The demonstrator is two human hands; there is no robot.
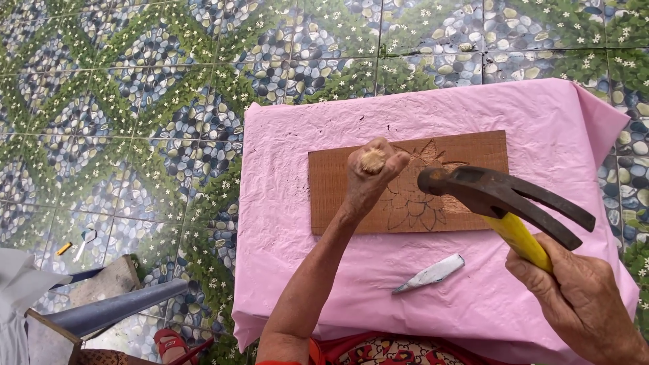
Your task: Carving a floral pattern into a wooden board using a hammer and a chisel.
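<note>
Wrapped tight around a wooden chisel handle [372, 161], the left hand [370, 177] sits at the centre of the frame, its fingers curled closed so that only the battered, pale butt end of the handle shows at the top of the fist; the blade below is hidden by the hand. That fist rests over a reddish-brown wooden board [331, 186], which lies flat across the upper middle of a table covered with a crinkled pink sheet [284, 223]. On the board, just right of the fist, a flower with layered petals [416, 206] is outlined and partly cut into the surface. At the lower right of the frame the right hand [581, 304] is closed around the yellow grip of a claw hammer [500, 196], fingers pressed around the handle; the dark, worn steel head points left, its striking face close beside the chisel's butt end but apart from it, and the claw points toward the right edge of the frame. On the pink sheet below the board, between the two forearms, lies a second tool with a whitish handle and grey tip [431, 274], touched by neither hand. Beyond the table the floor is tiled [135, 101] in a pattern of blue pebbles, green leaves and small white flowers. At the lower left of the frame there are a grey pipe [115, 309], a piece of wood and a red sandal [169, 340].
</note>
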